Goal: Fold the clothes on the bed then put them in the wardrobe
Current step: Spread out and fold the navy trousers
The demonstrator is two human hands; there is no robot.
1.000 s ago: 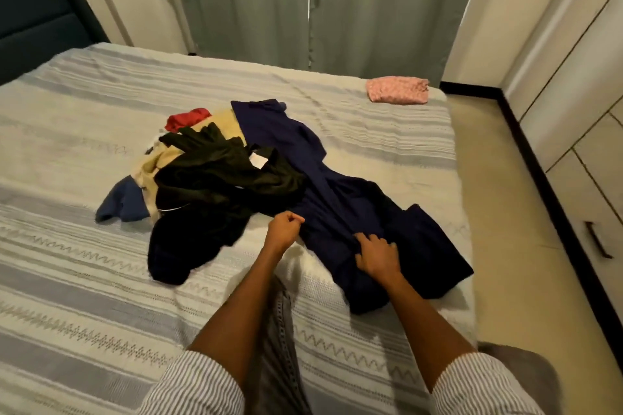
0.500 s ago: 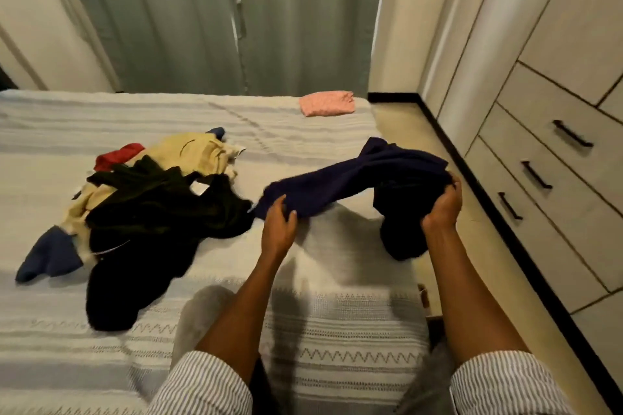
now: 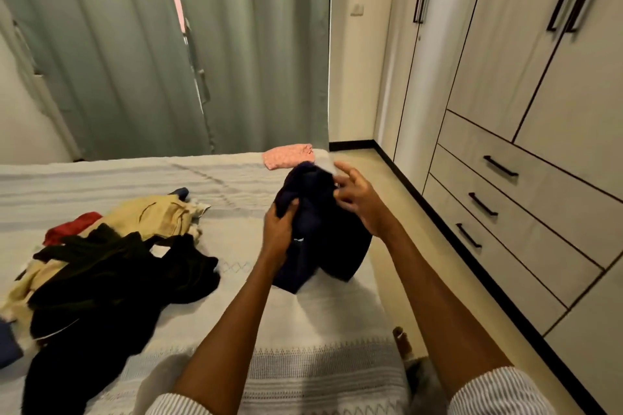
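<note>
I hold a bunched navy garment (image 3: 323, 239) up above the right side of the bed (image 3: 303, 330). My left hand (image 3: 279, 229) grips its left fold. At its top right edge my right hand (image 3: 357, 199) touches the cloth with fingers spread and motion-blurred. A loose pile lies on the bed to the left: a black garment (image 3: 111, 280) on top, a beige one (image 3: 161, 216) behind it, a red piece (image 3: 72, 227) and a blue piece (image 3: 8, 344) at the edges. The wardrobe (image 3: 539, 77) stands to the right with its doors closed.
A folded pink cloth (image 3: 286, 155) lies at the bed's far right corner. Closed drawers (image 3: 499, 172) with black handles sit under the wardrobe doors. A narrow strip of floor (image 3: 421, 246) runs between bed and wardrobe. Green curtains (image 3: 135, 61) hang behind the bed.
I lifted the navy garment off the bed, then brought my hands together, bunching it. My right hand's grip has loosened. My view has turned right and up toward the wardrobe.
</note>
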